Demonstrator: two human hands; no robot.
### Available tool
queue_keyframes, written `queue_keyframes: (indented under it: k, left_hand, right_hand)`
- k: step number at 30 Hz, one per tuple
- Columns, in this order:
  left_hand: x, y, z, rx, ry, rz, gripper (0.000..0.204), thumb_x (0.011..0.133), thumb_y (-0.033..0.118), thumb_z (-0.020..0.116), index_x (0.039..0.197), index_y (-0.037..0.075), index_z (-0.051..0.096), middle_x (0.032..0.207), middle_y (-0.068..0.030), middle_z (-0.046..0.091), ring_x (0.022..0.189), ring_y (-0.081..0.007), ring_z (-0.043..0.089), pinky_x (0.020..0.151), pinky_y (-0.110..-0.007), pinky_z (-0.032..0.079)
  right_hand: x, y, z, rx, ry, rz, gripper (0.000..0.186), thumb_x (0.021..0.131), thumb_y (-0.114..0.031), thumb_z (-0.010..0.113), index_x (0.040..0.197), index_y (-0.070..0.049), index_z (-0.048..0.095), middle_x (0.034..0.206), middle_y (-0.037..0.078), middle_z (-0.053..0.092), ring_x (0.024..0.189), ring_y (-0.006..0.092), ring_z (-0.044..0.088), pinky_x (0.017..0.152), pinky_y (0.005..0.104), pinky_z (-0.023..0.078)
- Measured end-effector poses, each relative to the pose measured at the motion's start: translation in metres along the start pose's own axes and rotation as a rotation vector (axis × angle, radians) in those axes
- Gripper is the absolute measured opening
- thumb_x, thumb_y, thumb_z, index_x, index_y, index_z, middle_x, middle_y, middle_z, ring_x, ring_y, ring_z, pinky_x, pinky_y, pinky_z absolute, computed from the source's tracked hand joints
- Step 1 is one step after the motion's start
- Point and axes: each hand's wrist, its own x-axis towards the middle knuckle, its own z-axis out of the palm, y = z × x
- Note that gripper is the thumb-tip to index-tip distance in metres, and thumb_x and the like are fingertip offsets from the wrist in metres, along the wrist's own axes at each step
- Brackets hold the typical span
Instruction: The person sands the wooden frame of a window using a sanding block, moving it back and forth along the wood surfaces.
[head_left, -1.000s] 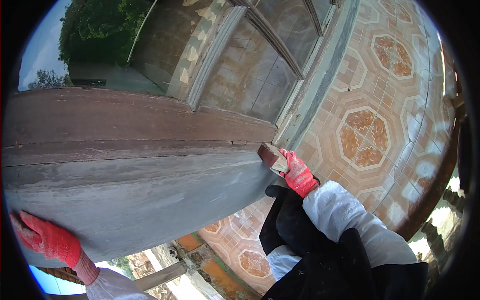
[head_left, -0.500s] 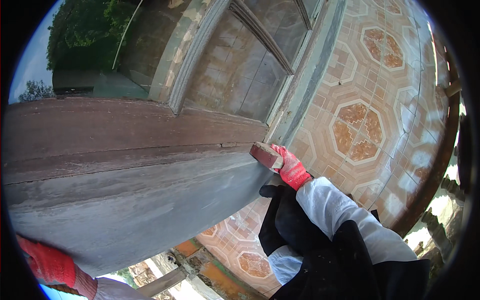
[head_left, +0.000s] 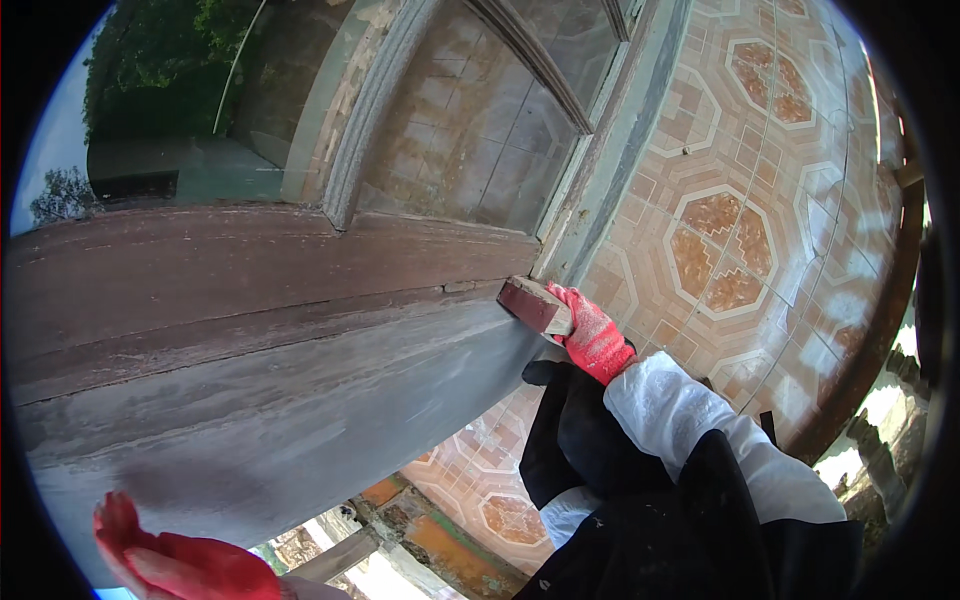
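My right hand point(head_left: 594, 335), in a red and whitish work glove, is closed around a pale wooden block point(head_left: 538, 305) with a dark red face. The block sits at the right end of a worn brown wooden rail point(head_left: 270, 255), beside the corner of the window frame. Beneath the rail runs a smooth grey surface point(head_left: 300, 440) with streaks. At the lower left, my left hand point(head_left: 185, 565) in a red glove is raised in front of this surface, fingers stretched and nothing in them. Its fingertips are slightly blurred.
Glass panes point(head_left: 470, 130) in weathered wooden bars rise above the rail, reflecting trees and tiles. Patterned tile floor point(head_left: 720, 250) with whitish patches spreads to the right, bounded by a dark curved edge point(head_left: 840, 400). An orange-brown ledge point(head_left: 440, 535) lies below.
My left hand has come away from the grey surface and moved right and slightly down, its fingers now stretched. My right hand keeps the block at nearly the same spot. The view shifted slightly.
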Motion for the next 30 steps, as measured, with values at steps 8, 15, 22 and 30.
queue_keyframes:
  k: [8,15,22,30]
  left_hand:
    - [-0.297,0.246,0.144,-1.785,-1.036,-1.298,0.077,0.099,0.058,0.042,0.152,0.007,0.021,0.152,-0.0152,0.035,0.134,-0.0305,0.043,0.114,-0.045,0.033]
    - [-0.301,0.303,0.164,-2.813,-0.655,-1.900,0.073,0.099,0.059,0.037,0.150,0.007,0.027,0.150,-0.0119,0.039,0.134,-0.0299,0.041,0.115,-0.044,0.030]
    - [-0.330,0.328,0.183,-2.985,-0.441,-1.760,0.062,0.099,0.047,0.042,0.149,0.011,0.031,0.151,-0.0121,0.038,0.137,-0.0296,0.037,0.118,-0.043,0.024]
    - [-0.336,0.332,0.190,-2.783,-0.500,-1.811,0.061,0.099,0.046,0.044,0.147,0.010,0.033,0.148,-0.0132,0.040,0.136,-0.0288,0.039,0.117,-0.042,0.026]
  right_hand:
    - [-0.038,-0.066,-0.020,0.166,0.038,-0.139,0.044,0.086,-0.011,0.066,0.128,-0.004,0.053,0.122,0.018,0.058,0.116,0.0337,0.056,0.099,0.0371,0.045]
    - [-0.045,-0.069,-0.032,0.434,0.017,0.213,0.057,0.085,-0.028,0.071,0.134,-0.006,0.053,0.126,0.014,0.060,0.123,0.0267,0.055,0.104,0.0376,0.042]
    - [-0.029,-0.079,-0.041,0.019,-0.345,-0.147,0.054,0.084,-0.037,0.066,0.132,-0.015,0.059,0.130,0.015,0.059,0.122,0.0272,0.054,0.111,0.0393,0.032]
    - [0.015,-0.114,-0.007,-0.246,-0.341,-0.038,0.054,0.099,-0.035,0.052,0.147,-0.017,0.040,0.142,0.011,0.050,0.121,0.0283,0.056,0.097,0.0364,0.046]
